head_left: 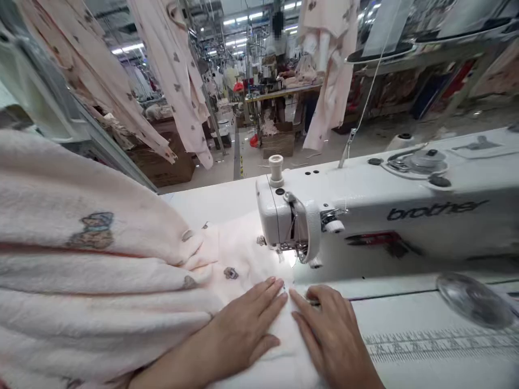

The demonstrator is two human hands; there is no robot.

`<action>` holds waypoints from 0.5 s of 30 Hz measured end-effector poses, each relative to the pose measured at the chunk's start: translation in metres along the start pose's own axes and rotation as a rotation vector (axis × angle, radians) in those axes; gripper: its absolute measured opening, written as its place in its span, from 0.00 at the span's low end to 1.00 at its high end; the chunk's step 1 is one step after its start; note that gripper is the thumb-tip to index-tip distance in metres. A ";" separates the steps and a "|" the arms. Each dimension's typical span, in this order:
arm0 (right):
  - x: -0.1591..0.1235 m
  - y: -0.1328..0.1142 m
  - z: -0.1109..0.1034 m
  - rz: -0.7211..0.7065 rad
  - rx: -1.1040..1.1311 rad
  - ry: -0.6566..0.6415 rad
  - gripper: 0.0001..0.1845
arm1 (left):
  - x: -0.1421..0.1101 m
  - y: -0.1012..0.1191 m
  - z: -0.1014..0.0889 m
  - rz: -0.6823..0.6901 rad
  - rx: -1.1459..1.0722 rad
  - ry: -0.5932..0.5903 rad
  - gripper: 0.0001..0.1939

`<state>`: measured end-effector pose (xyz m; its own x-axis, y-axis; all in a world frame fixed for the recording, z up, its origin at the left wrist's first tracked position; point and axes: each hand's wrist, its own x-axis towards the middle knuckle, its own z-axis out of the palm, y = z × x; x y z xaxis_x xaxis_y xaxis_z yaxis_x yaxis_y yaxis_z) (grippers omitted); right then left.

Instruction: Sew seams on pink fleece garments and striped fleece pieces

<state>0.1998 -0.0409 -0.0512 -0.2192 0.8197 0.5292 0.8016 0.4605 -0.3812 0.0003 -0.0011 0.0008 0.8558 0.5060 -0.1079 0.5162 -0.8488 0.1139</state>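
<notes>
Pale pink plush fabric (154,292) with small bear prints lies bunched on the left and runs flat under the sewing machine's needle area (286,254). My left hand (247,319) rests palm down on it, fingers stretched toward the lit presser foot. Just right of it, my right hand (330,324) touches the fabric's right edge with index finger and thumb apart, the other fingers partly bent. A small dark glint shows between those fingers; I cannot make out what it is. Both hands are in front of the white sewing machine head (284,216), a short way from the needle.
Red-handled snips (375,240) lie by the machine arm. A ruler strip (438,343) runs along the table on the right, below a clear rounded object (474,300). Printed garment pieces (178,81) hang behind. Farther back, a person (278,48) is at another workstation.
</notes>
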 end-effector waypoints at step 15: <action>0.002 0.008 -0.009 0.107 0.162 -0.064 0.18 | 0.000 0.002 -0.002 -0.039 -0.053 0.034 0.29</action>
<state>0.2105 -0.0387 -0.0462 -0.1766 0.8848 0.4313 0.7234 0.4138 -0.5527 0.0014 -0.0021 0.0027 0.8351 0.5443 -0.0794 0.5496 -0.8195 0.1626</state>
